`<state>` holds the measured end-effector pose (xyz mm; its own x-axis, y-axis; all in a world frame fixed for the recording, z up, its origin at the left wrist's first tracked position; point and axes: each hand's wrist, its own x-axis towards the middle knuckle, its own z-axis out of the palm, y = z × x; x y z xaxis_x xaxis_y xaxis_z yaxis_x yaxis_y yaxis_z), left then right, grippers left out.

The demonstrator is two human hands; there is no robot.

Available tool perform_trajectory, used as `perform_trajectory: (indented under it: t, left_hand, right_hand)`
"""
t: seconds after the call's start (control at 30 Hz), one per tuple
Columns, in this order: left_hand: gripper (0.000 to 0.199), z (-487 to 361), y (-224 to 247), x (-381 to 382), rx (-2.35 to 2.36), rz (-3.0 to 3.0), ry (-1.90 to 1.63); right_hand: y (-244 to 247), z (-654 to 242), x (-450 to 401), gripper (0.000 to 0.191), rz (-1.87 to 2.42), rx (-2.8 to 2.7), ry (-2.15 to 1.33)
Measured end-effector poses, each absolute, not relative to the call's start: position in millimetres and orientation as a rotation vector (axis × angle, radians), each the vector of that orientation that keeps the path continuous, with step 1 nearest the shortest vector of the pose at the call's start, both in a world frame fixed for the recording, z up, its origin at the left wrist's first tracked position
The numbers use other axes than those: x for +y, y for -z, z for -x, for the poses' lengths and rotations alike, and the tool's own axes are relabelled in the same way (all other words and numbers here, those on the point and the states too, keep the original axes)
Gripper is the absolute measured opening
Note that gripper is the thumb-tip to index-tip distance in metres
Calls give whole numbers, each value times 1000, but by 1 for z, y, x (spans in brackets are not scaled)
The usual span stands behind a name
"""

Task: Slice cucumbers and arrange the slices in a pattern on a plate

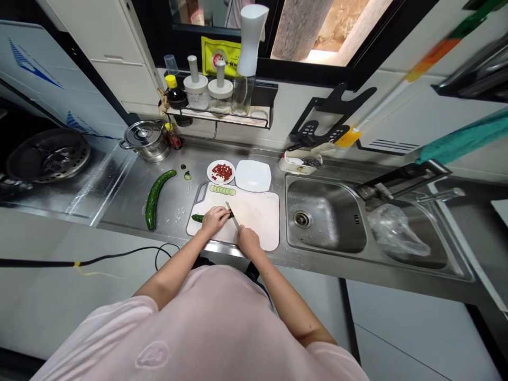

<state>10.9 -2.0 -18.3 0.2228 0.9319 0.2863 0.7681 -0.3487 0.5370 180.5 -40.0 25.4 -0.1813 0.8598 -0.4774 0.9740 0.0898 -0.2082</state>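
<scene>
My left hand point(215, 219) is closed over a green cucumber point(197, 217) that lies on a white cutting board point(257, 222), with its end poking out on the left. In my right hand point(248, 241) is a knife point(233, 216), its blade slanting up and left beside my left fingertips at the cucumber's right end. A row of overlapping cucumber slices point(223, 190) lies along the board's top edge. Behind the board stand a plate of chopped red pieces point(221, 171) and a square white plate point(253, 175).
Left of the board lies a whole cucumber point(156, 198), with cut-off ends point(187, 175) near it. A lidded steel pot point(146, 140) and a frying pan point(47, 156) stand further left. To the right is a sink point(325, 211); a plastic bag point(397, 230) lies in the second basin.
</scene>
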Motion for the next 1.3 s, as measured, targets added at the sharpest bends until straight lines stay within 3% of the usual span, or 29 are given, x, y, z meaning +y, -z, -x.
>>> perform_trajectory:
  t: [0.53,1.3]
  left_hand:
    - [21,-10,15,-3,1601,-2207,-804]
    - [20,-11,17,-2,1587,-2188,-839]
  right_hand:
    - [-23,-162,-10,25,-1883,2211,724]
    - [-23,-185,-45,23,-1862,2132,728]
